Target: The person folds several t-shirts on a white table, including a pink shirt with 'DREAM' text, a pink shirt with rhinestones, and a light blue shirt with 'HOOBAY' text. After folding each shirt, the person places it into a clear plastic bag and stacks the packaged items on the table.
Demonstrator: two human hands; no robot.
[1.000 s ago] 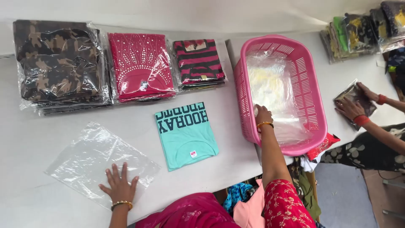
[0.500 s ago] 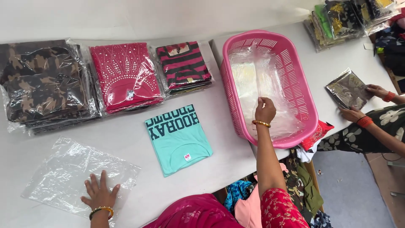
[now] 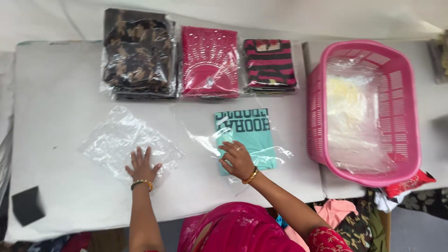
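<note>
My left hand [image 3: 141, 165] lies flat, fingers spread, on the near edge of a crumpled clear plastic bag [image 3: 119, 137] on the white table [image 3: 56, 93]. My right hand [image 3: 238, 161] grips a second clear plastic bag [image 3: 205, 135] that is spread over a folded teal T-shirt [image 3: 249, 133] with dark print. The hand rests on the shirt's near left corner. Both wrists wear gold bangles.
Along the table's far edge sit stacks of bagged garments: camouflage [image 3: 137, 53], pink [image 3: 209, 63], and red-and-black striped [image 3: 269, 63]. On the right, a pink plastic basket [image 3: 410, 107] holds clear bags. A red packet [image 3: 408, 183] lies under its near corner. A black block [image 3: 28, 205] sits near left.
My right hand left the pink basket with a clear bag and brought it over the teal shirt. The left hand stayed on the other bag. The view shifted left.
</note>
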